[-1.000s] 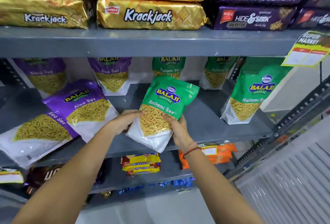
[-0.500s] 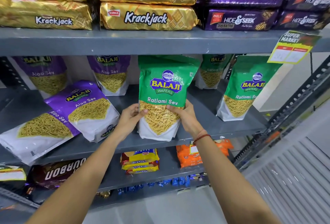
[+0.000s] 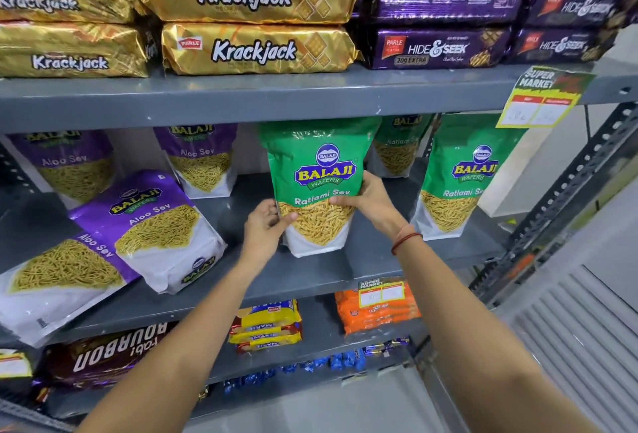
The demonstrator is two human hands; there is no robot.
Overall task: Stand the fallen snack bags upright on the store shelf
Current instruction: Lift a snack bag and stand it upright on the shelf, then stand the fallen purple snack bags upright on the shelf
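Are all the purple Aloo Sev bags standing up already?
No, two purple Aloo Sev bags lie tipped over at the left of the middle shelf, overlapping one another.

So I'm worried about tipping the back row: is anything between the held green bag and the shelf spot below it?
Nothing visible: the Ratlami Sev bag, held by both hands, stands on bare shelf, clear of its neighbours.

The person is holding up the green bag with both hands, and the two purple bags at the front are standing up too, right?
Not quite. Both hands, left hand and right hand, do hold the green bag upright on the shelf. But the head view shows the two front purple bags lying fallen, not standing.
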